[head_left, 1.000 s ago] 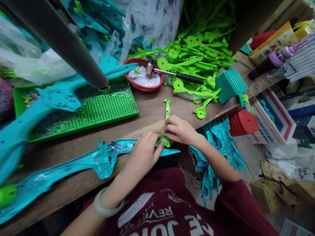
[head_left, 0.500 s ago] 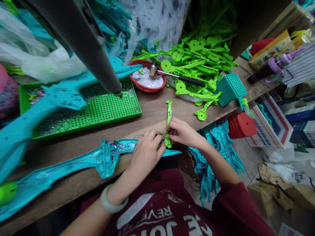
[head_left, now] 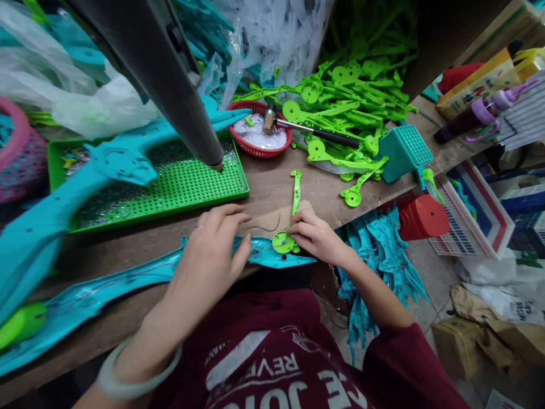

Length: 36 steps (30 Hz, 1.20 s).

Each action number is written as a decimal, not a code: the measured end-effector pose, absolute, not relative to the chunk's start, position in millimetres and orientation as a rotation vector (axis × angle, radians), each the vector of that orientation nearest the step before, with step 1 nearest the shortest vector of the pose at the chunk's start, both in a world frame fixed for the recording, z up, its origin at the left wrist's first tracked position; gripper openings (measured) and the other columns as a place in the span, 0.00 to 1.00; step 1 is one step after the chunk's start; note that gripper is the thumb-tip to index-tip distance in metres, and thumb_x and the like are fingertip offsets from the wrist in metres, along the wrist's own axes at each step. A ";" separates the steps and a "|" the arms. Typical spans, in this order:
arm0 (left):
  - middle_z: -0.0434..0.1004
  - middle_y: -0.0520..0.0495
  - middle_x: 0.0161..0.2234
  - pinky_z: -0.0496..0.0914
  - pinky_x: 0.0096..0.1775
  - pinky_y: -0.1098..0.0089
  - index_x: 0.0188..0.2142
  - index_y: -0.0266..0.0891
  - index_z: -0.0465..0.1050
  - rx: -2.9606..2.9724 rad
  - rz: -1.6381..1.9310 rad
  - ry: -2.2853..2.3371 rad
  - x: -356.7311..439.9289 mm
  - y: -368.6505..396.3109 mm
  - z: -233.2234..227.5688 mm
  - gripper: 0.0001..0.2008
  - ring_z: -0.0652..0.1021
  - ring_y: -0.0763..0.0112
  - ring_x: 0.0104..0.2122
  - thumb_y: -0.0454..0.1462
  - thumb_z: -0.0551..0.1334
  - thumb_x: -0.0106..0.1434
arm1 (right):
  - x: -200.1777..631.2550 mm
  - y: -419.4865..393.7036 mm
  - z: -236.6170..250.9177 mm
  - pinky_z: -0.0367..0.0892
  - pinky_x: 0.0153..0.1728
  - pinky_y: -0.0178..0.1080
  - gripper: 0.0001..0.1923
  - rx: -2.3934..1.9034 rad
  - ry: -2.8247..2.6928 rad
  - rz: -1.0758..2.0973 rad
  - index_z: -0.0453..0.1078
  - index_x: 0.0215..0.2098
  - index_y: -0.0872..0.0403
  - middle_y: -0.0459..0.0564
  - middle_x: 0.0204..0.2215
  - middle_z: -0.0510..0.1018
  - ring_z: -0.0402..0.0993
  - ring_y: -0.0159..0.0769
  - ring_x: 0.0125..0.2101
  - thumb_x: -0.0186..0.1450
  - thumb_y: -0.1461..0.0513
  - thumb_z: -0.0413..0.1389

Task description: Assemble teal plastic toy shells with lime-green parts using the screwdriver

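Head view, looking down at the wooden bench (head_left: 272, 187). My left hand (head_left: 210, 253) lies flat and open, fingers spread, on the long teal plastic shell (head_left: 128, 284) that runs along the bench's near edge; it grips nothing. My right hand (head_left: 315, 236) is closed in a pinch on the lime-green lever piece (head_left: 289, 224), holding it at its round end, which rests on the teal shell near the shell's pointed tip. The lever's narrow arm points away from me across the bench top. A thin dark wire (head_left: 266, 226) curves between the two hands, above the shell.

Behind the hands I note a green perforated tray (head_left: 179, 187) with a dark metal column (head_left: 170, 74) coming down at its edge. A red basket (head_left: 259, 133) stands to the right of the tray, a hammer (head_left: 310, 132) resting with its head on it. A heap of lime-green parts (head_left: 353, 96) lies beyond, with a teal square basket (head_left: 404, 150) at the heap's right edge.
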<state>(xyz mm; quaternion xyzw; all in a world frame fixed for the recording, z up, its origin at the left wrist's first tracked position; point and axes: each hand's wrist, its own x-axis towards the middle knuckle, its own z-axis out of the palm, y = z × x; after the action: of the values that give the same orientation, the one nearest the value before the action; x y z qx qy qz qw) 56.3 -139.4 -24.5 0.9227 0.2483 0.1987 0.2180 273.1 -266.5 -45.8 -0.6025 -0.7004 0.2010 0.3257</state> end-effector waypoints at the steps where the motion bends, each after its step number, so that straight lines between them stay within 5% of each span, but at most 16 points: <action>1: 0.72 0.36 0.52 0.71 0.51 0.49 0.49 0.38 0.69 2.593 0.506 0.670 60.9 -137.6 -29.2 0.12 0.73 0.48 0.53 0.38 0.53 0.69 | 272.5 -266.4 -45.8 0.71 0.42 0.39 0.08 -1.587 -1.855 0.517 0.72 0.41 0.55 0.54 0.40 0.72 0.71 0.37 0.41 0.72 0.65 0.50; 16: 0.70 0.44 0.38 0.69 0.42 0.62 0.34 0.38 0.72 2.521 0.221 0.643 133.5 -128.6 -52.0 0.05 0.73 0.60 0.40 0.35 0.59 0.67 | 260.9 -266.7 -50.4 0.66 0.39 0.39 0.08 -1.636 -1.983 0.147 0.67 0.36 0.55 0.54 0.35 0.73 0.67 0.38 0.37 0.73 0.65 0.49; 26: 0.77 0.50 0.33 0.69 0.35 0.68 0.38 0.41 0.71 2.317 0.451 0.597 80.4 -175.4 -34.5 0.06 0.77 0.68 0.32 0.37 0.56 0.72 | 261.1 -269.2 -55.5 0.67 0.42 0.41 0.09 -1.660 -1.932 0.246 0.69 0.37 0.54 0.54 0.37 0.74 0.67 0.40 0.40 0.73 0.64 0.49; 36: 0.74 0.43 0.43 0.74 0.44 0.63 0.40 0.39 0.74 2.354 0.685 0.690 91.0 -187.6 -44.6 0.08 0.78 0.64 0.43 0.34 0.56 0.72 | 267.2 -270.4 -59.3 0.68 0.42 0.42 0.07 -1.600 -1.788 0.312 0.69 0.37 0.53 0.52 0.35 0.77 0.69 0.38 0.38 0.72 0.65 0.50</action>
<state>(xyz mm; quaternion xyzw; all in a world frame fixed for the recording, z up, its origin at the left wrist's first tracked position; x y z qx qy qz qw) 91.0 -187.6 -44.6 0.8837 0.2592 0.2570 0.2931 267.2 -270.4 -59.3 -0.6185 -0.6914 0.1207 0.3533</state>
